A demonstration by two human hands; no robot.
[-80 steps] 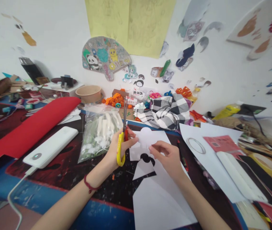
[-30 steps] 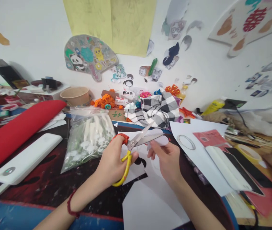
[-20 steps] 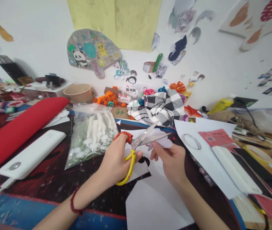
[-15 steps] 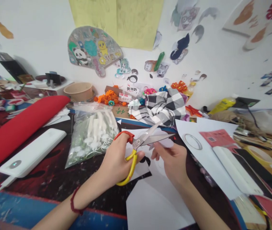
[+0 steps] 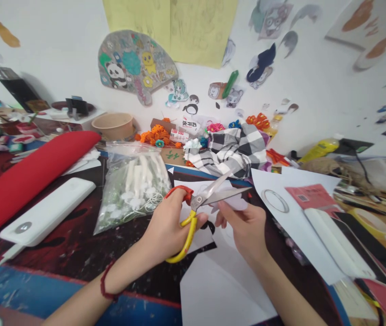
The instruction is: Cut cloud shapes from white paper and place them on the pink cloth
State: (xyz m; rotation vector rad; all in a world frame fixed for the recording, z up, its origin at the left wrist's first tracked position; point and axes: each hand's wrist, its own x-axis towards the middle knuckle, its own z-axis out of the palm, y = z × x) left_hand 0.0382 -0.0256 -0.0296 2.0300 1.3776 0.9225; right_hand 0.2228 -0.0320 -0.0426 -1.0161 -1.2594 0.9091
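Note:
My left hand [image 5: 171, 224] is closed round the handles of a pair of scissors [image 5: 189, 235], one handle red and the other yellow. The scissor blades are spread apart and point to the right. In my right hand [image 5: 249, 226] a small piece of white paper [image 5: 235, 202] is pinched between thumb and fingers, right at the blades. Part of that piece is hidden behind the lower blade and my fingers. Below both hands, white sheets of paper [image 5: 220, 285] lie on the dark table, one bearing a black shape [image 5: 209, 227].
A clear plastic bag [image 5: 111, 203] of white and green pieces lies left of my hands, beside a white power bank [image 5: 48, 210] with a cable and a long red object [image 5: 40, 176]. Black-and-white checked cloth [image 5: 227, 149] is behind. More paper [image 5: 301, 240] and a tape roll [image 5: 371, 222] lie right.
The view has shifted slightly, so the background sits a little differently. Both hands, the scissors and the paper piece keep almost the same pose, blades still apart.

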